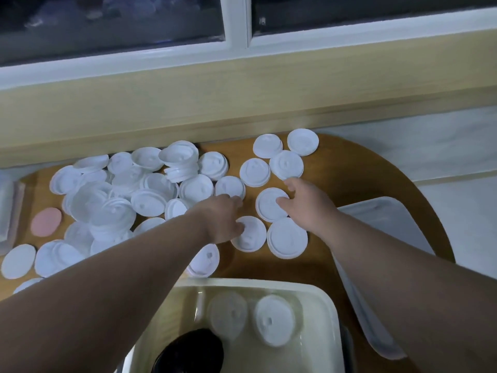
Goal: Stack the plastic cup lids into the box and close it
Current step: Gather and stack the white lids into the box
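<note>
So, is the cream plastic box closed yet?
No, the cream plastic box stands open, white round cup lids showing inside, its flat white cover lying beside it.

indoor room, prob a home: rounded wood table [349, 170] vs beige wall, under white-framed window [239, 22].

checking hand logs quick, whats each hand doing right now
Left hand: open, thumb resting on the nearer lid, gripping nothing.
Right hand: open, thumb touching the farther lid, gripping nothing.
</note>
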